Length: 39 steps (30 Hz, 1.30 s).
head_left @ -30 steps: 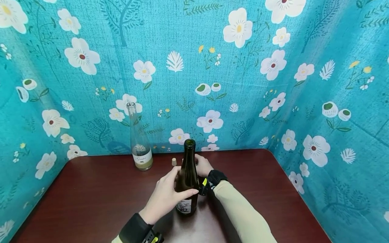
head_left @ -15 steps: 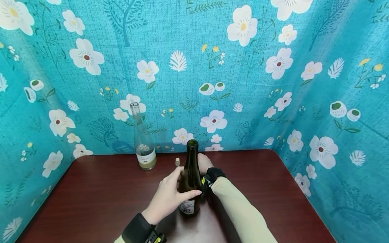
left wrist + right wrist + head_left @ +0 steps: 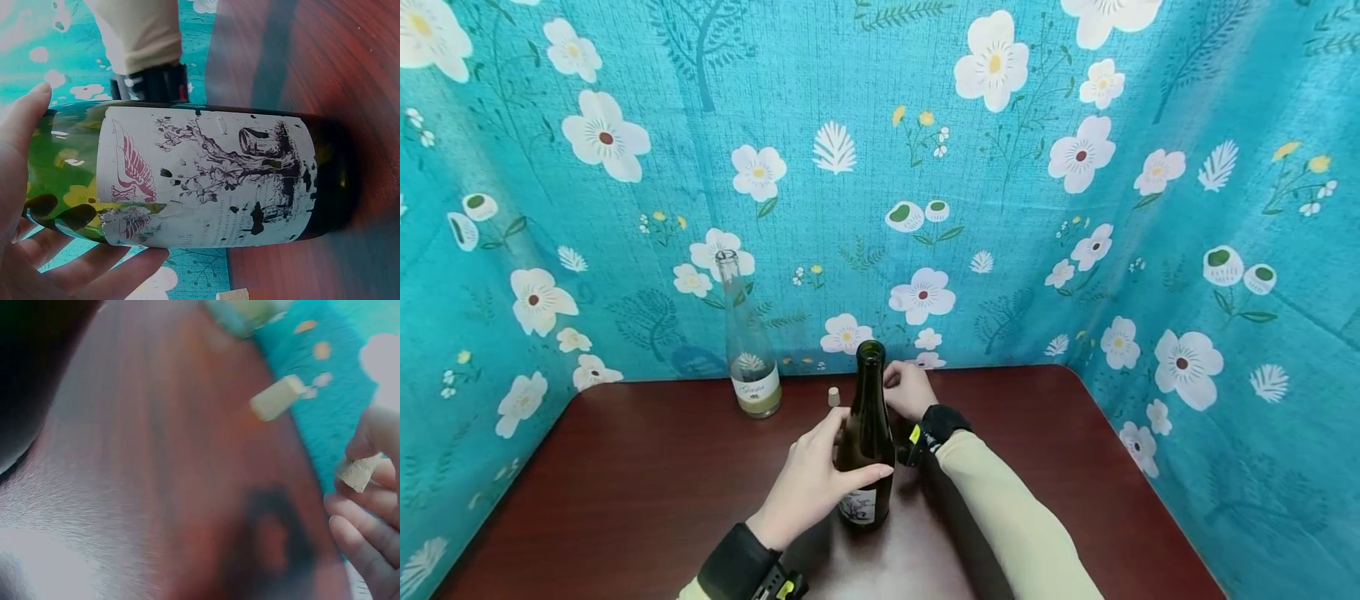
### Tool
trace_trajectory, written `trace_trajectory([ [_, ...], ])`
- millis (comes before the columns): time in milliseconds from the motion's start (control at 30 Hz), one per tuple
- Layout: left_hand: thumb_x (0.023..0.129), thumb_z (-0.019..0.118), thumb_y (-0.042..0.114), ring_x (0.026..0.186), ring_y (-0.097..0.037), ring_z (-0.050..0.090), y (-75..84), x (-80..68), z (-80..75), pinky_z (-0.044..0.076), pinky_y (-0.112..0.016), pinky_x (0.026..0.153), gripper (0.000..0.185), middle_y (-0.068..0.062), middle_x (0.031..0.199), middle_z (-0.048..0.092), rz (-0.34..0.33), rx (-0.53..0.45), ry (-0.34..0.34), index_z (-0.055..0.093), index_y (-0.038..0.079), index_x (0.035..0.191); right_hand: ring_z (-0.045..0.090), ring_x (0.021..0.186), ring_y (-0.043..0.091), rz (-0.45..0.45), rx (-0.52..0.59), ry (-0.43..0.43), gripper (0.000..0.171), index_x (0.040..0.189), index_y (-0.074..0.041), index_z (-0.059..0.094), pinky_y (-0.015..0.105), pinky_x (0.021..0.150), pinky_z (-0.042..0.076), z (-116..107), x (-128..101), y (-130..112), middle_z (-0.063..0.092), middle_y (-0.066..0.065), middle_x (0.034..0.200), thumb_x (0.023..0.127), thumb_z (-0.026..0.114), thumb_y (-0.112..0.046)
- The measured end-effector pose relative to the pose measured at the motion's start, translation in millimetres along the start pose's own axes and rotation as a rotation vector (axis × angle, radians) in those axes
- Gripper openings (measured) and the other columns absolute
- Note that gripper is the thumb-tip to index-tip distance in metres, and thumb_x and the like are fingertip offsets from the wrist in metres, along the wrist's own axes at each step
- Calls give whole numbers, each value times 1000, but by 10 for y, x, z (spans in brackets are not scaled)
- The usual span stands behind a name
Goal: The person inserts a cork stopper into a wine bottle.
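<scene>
Currently, the dark green wine bottle (image 3: 867, 442) stands upright on the worktop (image 3: 662, 475), its mouth (image 3: 871, 350) bare of any stopper. Its paper label (image 3: 212, 178) is scuffed and torn in places. The left hand (image 3: 805, 483) grasps the bottle's body, thumb on one side and fingers on the other. The right hand (image 3: 913, 392), beyond the bottle toward the floral cloth (image 3: 1000, 217), pinches a cork (image 3: 359, 474) between thumb and finger; the head view does not clearly show that cork. A second cork (image 3: 833, 397) sits on the worktop near the back edge, apparently on end, between the green bottle and a clear glass bottle (image 3: 756, 383).

Risks, in the inspector's judgement: the cork is small and its pinch shallow, so a loose or hurried grip could drop it, perhaps over the back edge. The black wrist strap (image 3: 942, 429) lies just beside the green bottle; drawing that arm back carelessly could knock the glass, particularly should the left hand's hold slacken. Smooth glass may also turn under those fingers. The second cork could topple and roll if brushed. The clear bottle, held by neither hand, appears less exposed.
</scene>
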State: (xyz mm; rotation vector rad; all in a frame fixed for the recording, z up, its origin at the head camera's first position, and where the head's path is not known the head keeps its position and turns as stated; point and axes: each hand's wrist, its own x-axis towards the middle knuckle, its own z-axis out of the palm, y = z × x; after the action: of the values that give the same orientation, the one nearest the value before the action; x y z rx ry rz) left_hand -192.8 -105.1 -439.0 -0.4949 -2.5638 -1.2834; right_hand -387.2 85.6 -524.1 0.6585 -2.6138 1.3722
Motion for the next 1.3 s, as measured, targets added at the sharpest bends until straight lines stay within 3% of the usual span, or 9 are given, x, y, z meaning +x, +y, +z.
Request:
trace_trajectory([
  [67, 77, 88, 49, 80, -3, 59, 3, 4, -9, 50, -31, 67, 61, 21, 97, 61, -6, 6, -3, 56, 34, 127, 63, 76, 15, 12, 28, -1, 4, 92, -11, 72, 36, 73, 53, -124, -1, -84, 67, -2, 83, 91, 72, -15],
  [200, 77, 87, 50, 82, -2, 59, 2, 7, -9, 51, -31, 68, 62, 21, 99, 61, -12, 8, -8, 56, 34, 128, 67, 88, 19, 17, 50, -16, 18, 114, -5, 74, 39, 82, 53, -376, -11, -221, 72, 3, 95, 101, 63, -12],
  [333, 79, 86, 51, 78, -5, 57, -6, 9, -17, 49, -32, 65, 60, 20, 98, 61, -13, 5, -14, 56, 34, 128, 69, 101, 26, -13, 41, -15, 31, 133, 1, 65, 41, 90, 54, -636, -16, -442, 70, 13, 109, 104, 60, -7],
  [433, 79, 85, 52, 75, -7, 55, -17, 14, -22, 46, -33, 62, 60, 20, 96, 61, -11, 15, -11, 56, 34, 128, 68, 106, 27, -22, 100, -5, 39, 141, -2, 59, 40, 88, 55, -825, -12, -694, 67, 13, 117, 103, 62, -9],
  [600, 78, 86, 52, 77, -7, 55, -24, 7, -16, 47, -32, 63, 62, 20, 99, 62, -20, 4, -17, 56, 33, 129, 69, 104, 19, -103, 212, 35, 34, 134, -10, 66, 35, 80, 53, -1151, -70, -1304, 71, 7, 117, 101, 68, -15],
  [867, 77, 88, 50, 78, -7, 57, -18, 3, 1, 49, -32, 63, 63, 19, 100, 62, -23, -13, -19, 56, 33, 129, 71, 98, 21, -412, 283, 27, 30, 129, -10, 71, 37, 81, 55, -1542, -369, -2262, 71, 1, 115, 99, 70, -9],
  [1100, 78, 87, 50, 81, -3, 60, -21, 8, -1, 52, -31, 68, 62, 20, 102, 63, -14, -30, -26, 55, 34, 128, 66, 99, 18, -595, 189, -36, 34, 128, -5, 71, 37, 84, 56, -1591, -587, -2518, 67, 1, 122, 95, 70, 1],
  [1300, 78, 86, 51, 82, -2, 60, -21, 8, -6, 53, -31, 69, 62, 20, 102, 63, -7, -27, -28, 55, 33, 129, 66, 97, 15, -642, 147, -66, 34, 127, -4, 71, 36, 80, 56, -1551, -654, -2483, 67, 1, 123, 94, 71, 3],
])
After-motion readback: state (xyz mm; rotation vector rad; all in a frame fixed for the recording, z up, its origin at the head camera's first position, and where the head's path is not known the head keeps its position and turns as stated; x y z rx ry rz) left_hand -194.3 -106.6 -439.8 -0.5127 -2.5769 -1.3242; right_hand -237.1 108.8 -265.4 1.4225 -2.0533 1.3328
